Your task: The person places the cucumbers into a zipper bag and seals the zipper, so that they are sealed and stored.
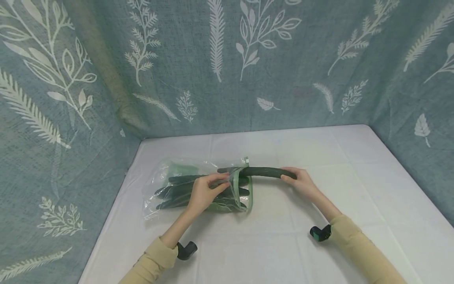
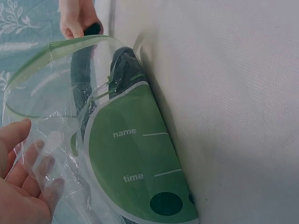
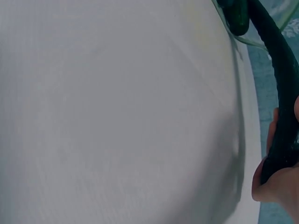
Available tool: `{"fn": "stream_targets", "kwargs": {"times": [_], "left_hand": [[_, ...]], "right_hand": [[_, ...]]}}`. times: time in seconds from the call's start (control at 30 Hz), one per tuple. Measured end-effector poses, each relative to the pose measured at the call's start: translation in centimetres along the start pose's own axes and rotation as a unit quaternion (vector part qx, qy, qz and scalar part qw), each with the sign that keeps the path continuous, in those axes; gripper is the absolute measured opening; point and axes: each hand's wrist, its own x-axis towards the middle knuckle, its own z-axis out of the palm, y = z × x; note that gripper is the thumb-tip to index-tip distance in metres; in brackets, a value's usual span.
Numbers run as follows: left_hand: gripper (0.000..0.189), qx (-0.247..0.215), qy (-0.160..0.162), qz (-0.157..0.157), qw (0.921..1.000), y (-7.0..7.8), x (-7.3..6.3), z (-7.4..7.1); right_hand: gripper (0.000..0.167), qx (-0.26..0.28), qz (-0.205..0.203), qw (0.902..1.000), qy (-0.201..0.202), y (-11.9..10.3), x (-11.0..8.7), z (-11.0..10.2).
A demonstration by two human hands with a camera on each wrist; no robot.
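A clear zip bag [image 1: 150, 197] with green edging lies on its side, its mouth facing right. Several dark green cucumbers [image 1: 173, 202] are inside it. My left hand [image 1: 205, 193] pinches the upper film near the mouth; in the left wrist view, the film runs between thumb and fingers [image 2: 30, 175]. My right hand [image 1: 299, 181] grips the right end of a long, slightly bent cucumber [image 1: 266, 172]. That cucumber's other end is inside the bag's mouth. From the right wrist, the same cucumber [image 3: 280, 70] passes beside another cucumber tip [image 3: 237, 18] at the opening.
A white cloth [image 1: 276, 244] covers the table. Blue-green curtains [image 1: 220, 98] with white leaf prints hang behind and at both sides. A black wrist device [image 1: 186, 251] sits by the left cuff, another black device [image 1: 320, 233] by the right. The bag's green label [image 2: 126, 163] reads "name" and "time".
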Motion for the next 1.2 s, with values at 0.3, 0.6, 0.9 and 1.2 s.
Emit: {"fn": "stream_targets", "kwargs": {"times": [0.3,0.6,0.9,1.2], "left_hand": [[0.025,0.002,0.004,0.007,1.0000,-0.1,0.0,0.0],[0.026,0.005,0.003,0.014,0.9999,-0.2,0.0,0.0],[0.024,0.004,0.004,0.012,0.9999,-0.2,0.0,-0.1],[0.022,0.005,0.002,0.009,0.9999,0.0,-0.1,-0.2]], "right_hand": [[0.041,0.014,0.004,0.9999,0.008,-0.7,0.7,2.1],[0.040,0.042,0.012,0.9987,0.026,-1.6,1.7,4.0],[0.041,0.082,0.011,0.9961,0.030,-2.8,2.6,6.5],[0.038,0.092,0.003,0.9954,0.029,-4.3,3.1,8.0]]}}
